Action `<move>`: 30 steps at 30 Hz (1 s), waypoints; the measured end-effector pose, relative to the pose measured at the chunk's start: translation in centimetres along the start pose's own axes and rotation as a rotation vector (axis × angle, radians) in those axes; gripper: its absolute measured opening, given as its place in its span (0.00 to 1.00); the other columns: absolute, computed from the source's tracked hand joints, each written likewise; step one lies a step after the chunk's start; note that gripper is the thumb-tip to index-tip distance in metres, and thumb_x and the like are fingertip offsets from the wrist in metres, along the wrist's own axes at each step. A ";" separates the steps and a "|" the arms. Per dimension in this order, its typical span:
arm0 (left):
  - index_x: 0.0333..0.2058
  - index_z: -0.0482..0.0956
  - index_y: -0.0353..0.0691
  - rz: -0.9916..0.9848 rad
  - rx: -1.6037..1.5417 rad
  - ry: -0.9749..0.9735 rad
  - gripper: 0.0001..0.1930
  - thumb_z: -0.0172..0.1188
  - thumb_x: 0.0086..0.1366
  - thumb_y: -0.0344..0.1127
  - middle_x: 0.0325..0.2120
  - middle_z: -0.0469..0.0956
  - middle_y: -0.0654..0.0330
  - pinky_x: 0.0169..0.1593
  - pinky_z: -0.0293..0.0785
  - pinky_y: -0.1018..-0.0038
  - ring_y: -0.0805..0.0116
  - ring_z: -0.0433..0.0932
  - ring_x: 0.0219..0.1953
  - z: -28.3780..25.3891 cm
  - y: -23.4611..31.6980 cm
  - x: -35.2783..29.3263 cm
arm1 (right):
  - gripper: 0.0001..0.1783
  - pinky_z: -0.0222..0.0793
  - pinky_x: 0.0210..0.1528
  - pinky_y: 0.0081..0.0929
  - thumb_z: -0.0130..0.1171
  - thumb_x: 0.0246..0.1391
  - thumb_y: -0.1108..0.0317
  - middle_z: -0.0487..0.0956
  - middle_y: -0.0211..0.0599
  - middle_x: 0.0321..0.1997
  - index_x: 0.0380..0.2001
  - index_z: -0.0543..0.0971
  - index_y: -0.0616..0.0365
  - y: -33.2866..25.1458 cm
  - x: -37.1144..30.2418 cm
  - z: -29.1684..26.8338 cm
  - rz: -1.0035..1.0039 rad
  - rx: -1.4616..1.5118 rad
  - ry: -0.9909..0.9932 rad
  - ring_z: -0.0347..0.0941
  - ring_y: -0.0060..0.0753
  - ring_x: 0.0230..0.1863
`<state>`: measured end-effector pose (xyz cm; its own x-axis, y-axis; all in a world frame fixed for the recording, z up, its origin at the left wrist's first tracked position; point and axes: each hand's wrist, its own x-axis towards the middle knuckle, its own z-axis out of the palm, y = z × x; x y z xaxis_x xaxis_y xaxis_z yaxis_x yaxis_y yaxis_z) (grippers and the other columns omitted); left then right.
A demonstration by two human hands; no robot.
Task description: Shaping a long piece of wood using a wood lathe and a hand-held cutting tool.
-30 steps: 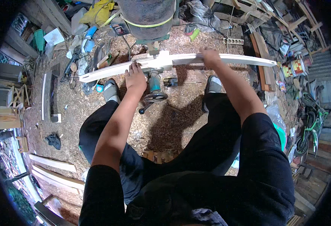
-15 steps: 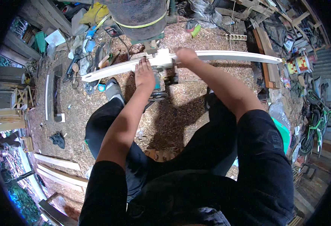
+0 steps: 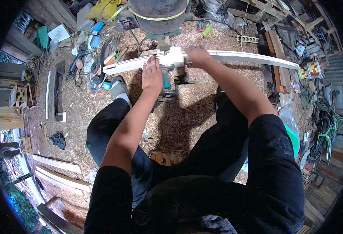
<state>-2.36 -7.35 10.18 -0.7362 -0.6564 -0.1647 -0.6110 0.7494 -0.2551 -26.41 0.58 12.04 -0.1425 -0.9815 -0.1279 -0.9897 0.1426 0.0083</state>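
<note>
So here's me crouched over the long white strip of wood (image 3: 202,58), which lies crossways on the little bench setup with the teal power tool (image 3: 166,80) sitting right under its middle. I'll use that tool as the reference for everything. My left hand (image 3: 152,76) is flat on the strip just to the left of the tool, fingers stretched out and pressing down, not wrapped around anything. My right hand (image 3: 196,56) is on the strip just to the right of the tool and a bit further from me, curled over the top edge, though from this angle I honestly can't tell how tightly it's gripping. The strip itself sticks out well past the tool on both sides, the right end reaching toward the stacked boards (image 3: 276,50) and the left end toward the heap of hand tools (image 3: 89,58) on the sawdust floor (image 3: 81,109). Beyond the tool is a big dark drum with a yellow band (image 3: 159,15). My read is that I'm mid-pass, feeding the strip along over the cutter. Next move, I'd say, calls for steady downward pressure, keeping both hands on top and clear of the cutter, and sliding evenly so the long floppy end doesn't sag or twist.
</note>
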 end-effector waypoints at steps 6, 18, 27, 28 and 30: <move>0.72 0.42 0.32 0.059 -0.024 0.004 0.34 0.39 0.71 0.33 0.75 0.39 0.50 0.76 0.36 0.60 0.55 0.40 0.76 0.3 0.2 0.5 | 0.14 0.79 0.46 0.37 0.59 0.56 0.70 0.82 0.42 0.45 0.47 0.76 0.55 -0.8 0.9 1.2 0.127 0.003 0.006 0.81 0.48 0.46; 0.72 0.42 0.32 0.166 -0.053 0.059 0.34 0.40 0.71 0.31 0.75 0.39 0.50 0.76 0.37 0.61 0.56 0.41 0.76 -0.7 0.2 -0.3 | 0.18 0.66 0.63 0.53 0.58 0.60 0.64 0.80 0.50 0.49 0.53 0.75 0.56 9.0 -5.0 1.1 0.423 0.212 -0.082 0.78 0.52 0.53; 0.71 0.46 0.31 0.217 -0.068 0.123 0.34 0.43 0.69 0.28 0.74 0.45 0.48 0.75 0.44 0.62 0.55 0.48 0.75 -0.3 1.9 0.7 | 0.19 0.74 0.56 0.43 0.60 0.54 0.71 0.80 0.47 0.53 0.51 0.75 0.55 -0.1 -0.7 -0.5 0.049 0.058 0.045 0.78 0.47 0.55; 0.71 0.46 0.31 0.215 -0.065 0.116 0.33 0.43 0.69 0.28 0.74 0.45 0.48 0.76 0.44 0.62 0.55 0.48 0.75 -0.4 2.1 0.6 | 0.17 0.75 0.54 0.42 0.59 0.54 0.70 0.81 0.47 0.51 0.49 0.76 0.55 -0.2 -0.5 -1.1 0.086 0.082 -0.025 0.79 0.46 0.54; 0.71 0.45 0.32 0.218 -0.064 0.119 0.33 0.43 0.70 0.30 0.74 0.44 0.48 0.76 0.43 0.61 0.56 0.47 0.75 0.0 1.6 0.6 | 0.16 0.78 0.48 0.41 0.61 0.53 0.71 0.82 0.43 0.47 0.47 0.77 0.55 -0.3 0.0 -1.5 0.132 0.100 -0.020 0.81 0.45 0.50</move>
<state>-3.79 -6.52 9.67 -0.8794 -0.4664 -0.0949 -0.4483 0.8787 -0.1643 -26.17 0.31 13.49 -0.2696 -0.9508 -0.1524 -0.9565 0.2828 -0.0722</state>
